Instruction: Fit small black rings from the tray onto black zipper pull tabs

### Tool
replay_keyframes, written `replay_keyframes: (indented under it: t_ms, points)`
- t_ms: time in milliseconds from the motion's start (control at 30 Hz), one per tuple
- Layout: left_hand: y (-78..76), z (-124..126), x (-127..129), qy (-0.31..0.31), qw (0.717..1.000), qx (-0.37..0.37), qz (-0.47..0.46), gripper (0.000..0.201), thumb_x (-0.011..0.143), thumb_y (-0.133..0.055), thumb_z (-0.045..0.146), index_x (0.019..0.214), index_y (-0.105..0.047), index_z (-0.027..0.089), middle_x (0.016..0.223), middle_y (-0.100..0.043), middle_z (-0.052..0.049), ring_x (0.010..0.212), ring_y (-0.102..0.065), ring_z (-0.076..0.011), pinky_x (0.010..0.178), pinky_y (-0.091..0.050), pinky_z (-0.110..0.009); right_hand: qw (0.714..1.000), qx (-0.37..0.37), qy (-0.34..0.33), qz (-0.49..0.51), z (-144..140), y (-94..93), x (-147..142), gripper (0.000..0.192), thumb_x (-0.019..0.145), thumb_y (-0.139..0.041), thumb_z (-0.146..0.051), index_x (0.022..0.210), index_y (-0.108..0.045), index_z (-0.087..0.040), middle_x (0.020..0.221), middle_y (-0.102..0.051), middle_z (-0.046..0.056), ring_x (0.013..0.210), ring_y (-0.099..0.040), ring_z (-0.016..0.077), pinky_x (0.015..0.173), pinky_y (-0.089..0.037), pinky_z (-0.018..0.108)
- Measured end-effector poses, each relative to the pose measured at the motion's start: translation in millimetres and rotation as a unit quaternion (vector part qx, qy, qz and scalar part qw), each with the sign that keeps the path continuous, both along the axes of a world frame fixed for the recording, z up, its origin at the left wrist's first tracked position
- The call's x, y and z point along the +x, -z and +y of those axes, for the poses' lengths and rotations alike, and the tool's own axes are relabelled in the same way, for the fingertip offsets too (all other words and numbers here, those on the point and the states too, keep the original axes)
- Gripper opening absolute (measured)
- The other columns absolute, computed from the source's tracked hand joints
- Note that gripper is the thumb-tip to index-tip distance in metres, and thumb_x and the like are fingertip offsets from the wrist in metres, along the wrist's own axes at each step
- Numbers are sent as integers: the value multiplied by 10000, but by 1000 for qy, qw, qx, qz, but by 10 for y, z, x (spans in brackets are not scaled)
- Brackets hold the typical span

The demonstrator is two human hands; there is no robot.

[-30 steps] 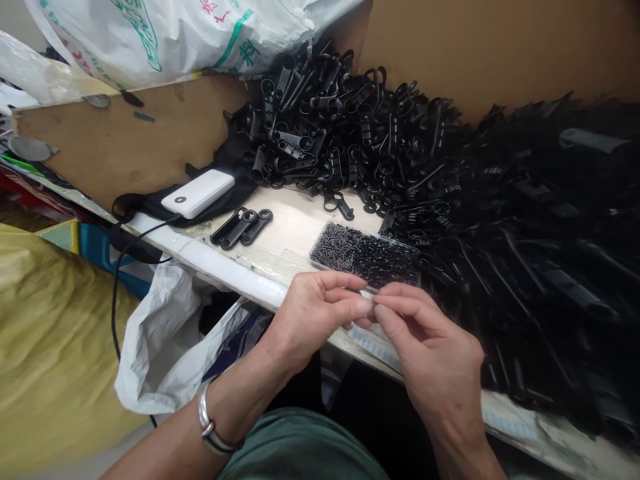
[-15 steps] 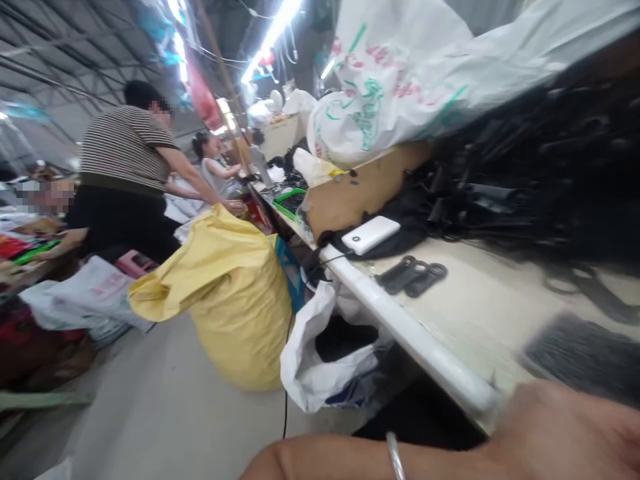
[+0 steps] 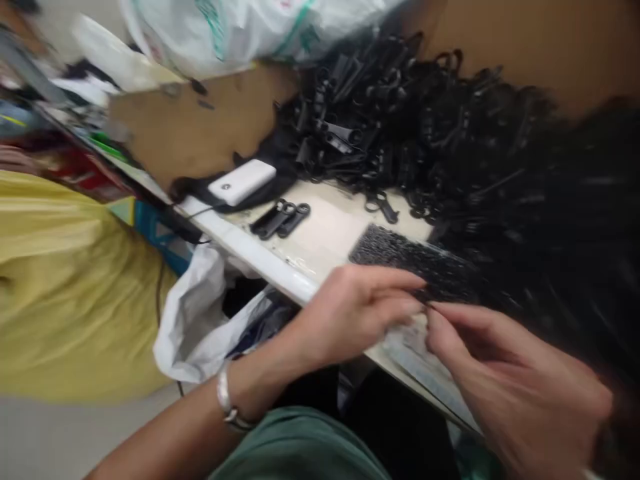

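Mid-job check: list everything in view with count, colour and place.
Piled parts: uncountable, black, back and right
Separate parts: three, black, on table, left of centre
Device: one, white, on black cloth
Cable: one, dark, hanging left
Small pieces: uncountable, dark, in centre tray
Boards: two, brown, left and back
Printed bag: one, white, top
Sack: one, yellow, left
Open sack: one, white, below table edge
Bracelet: one, silver, left wrist
Garment: one, green, bottom
Left hand: one, bare, centre
Right hand: one, bare, lower right; anything held is blurred
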State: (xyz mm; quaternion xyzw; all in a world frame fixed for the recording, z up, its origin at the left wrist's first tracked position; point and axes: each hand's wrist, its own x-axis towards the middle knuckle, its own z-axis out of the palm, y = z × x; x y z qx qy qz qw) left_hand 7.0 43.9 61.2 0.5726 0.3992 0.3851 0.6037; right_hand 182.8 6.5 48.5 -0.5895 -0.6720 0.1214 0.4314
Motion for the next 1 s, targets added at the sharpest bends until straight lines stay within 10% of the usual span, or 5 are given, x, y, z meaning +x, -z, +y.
replay_keyframes:
  t_ms: [167, 300, 1000]
  points:
    - [-14, -38, -266, -19, 918, 263, 295, 299, 844, -612, 179, 1138, -625, 231, 1093, -697, -40, 1006, -639, -217, 865, -430, -342, 997, -37, 69, -13, -4, -19, 140, 16, 790, -696, -259, 802, -704, -265, 606, -639, -50, 482, -571, 126, 492, -453, 247]
    - [126, -74, -266, 17, 848, 314, 426, 313, 815, -602, 99, 1106, -595, 216, 1071, -687, -39, 1002, -620, -223, 844, -352, -371, 998, -52, 1, -29, -13, 69, 186, 39, 801, -662, -234, 775, -690, -242, 615, -641, -48, 492, -575, 119, 493, -466, 227]
    - [316, -58, -240, 7, 876, 292, 383, 169, 859, -504, 116, 959, -611, 198, 873, -689, -15, 812, -604, -163, 799, -300, -344, 985, -48, -87, -139, 91, 176, 36, 98, 863, -579, -188, 791, -643, -207, 762, -672, -5, 610, -623, 132, 579, -473, 235]
